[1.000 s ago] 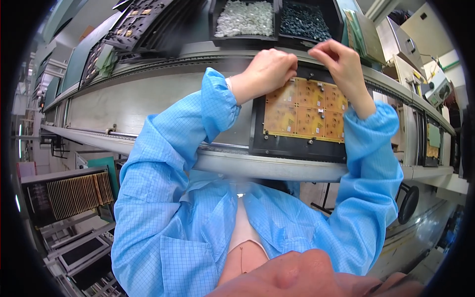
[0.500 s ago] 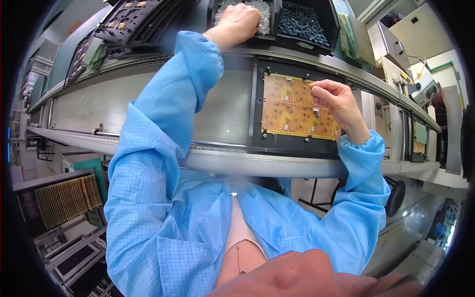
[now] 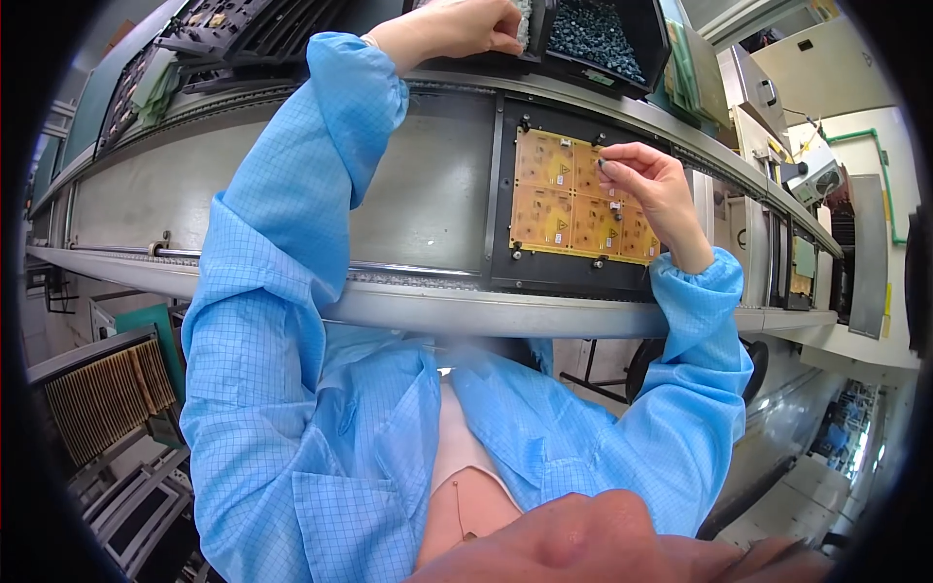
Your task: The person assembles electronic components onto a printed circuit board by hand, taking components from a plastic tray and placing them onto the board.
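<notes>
Far left: rack of brown strips (image 3: 102, 396) runs into the dark fisheye rim, contents hard to make out; black slotted trays (image 3: 243, 34) cut off by the top edge. Left hand (image 3: 447, 27) is at the white-parts bin, top of the hand cropped; fingers curled down, tips bunched, can't tell whether they grip anything. It hides most of the white parts (image 3: 526, 21); only a strip shows on its right. Yellow board panel (image 3: 542, 209) sits flat in a black carrier (image 3: 573, 275) between the conveyor rails; its right end is covered by the right hand and cuff, printing too small to make out. Dark-blue parts (image 3: 595, 41) in the next bin are plainly visible. Right hand (image 3: 649, 185) is over the panel, thumb and forefinger pinched on a small dark part (image 3: 603, 163), too small to identify; other fingers half hidden. Vs 1 s ago: left hand gone from the panel's far edge to the white bin, so the panel's left sections are uncovered; right hand down from the far edge to over the panel. Vs 0.5 s ago: right hand about the same; bins sit higher in view, white one cropped more.
</notes>
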Demonstrator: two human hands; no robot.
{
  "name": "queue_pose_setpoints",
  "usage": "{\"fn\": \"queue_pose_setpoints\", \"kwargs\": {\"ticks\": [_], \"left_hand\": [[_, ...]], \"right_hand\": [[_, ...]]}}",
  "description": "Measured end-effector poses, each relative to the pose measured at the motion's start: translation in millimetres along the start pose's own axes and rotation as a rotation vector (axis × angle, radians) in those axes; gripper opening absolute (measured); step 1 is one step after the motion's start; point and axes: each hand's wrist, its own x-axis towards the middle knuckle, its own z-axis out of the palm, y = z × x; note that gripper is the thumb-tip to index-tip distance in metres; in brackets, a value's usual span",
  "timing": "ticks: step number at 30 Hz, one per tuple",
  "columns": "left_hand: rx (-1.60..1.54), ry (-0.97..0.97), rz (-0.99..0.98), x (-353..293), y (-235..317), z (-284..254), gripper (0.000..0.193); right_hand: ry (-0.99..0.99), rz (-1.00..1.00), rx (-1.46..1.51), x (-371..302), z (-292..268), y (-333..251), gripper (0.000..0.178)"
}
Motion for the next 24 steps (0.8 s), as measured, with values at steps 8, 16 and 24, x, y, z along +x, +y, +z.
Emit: {"fn": "queue_pose_setpoints", "kwargs": {"ticks": [8,16,24], "left_hand": [[-0.229,0.141,-0.042,-34,26,-13,0.026],[-0.685,0.198,-0.085,-68,40,-17,0.016],[-0.758,0.164,-0.099,-81,40,-19,0.016]], "right_hand": [[0.164,-0.248,-0.658,19,24,2,0.014],[0.214,-0.436,-1.008,31,35,7,0.013],[0.242,-0.431,-1.133,31,45,3,0.014]]}}
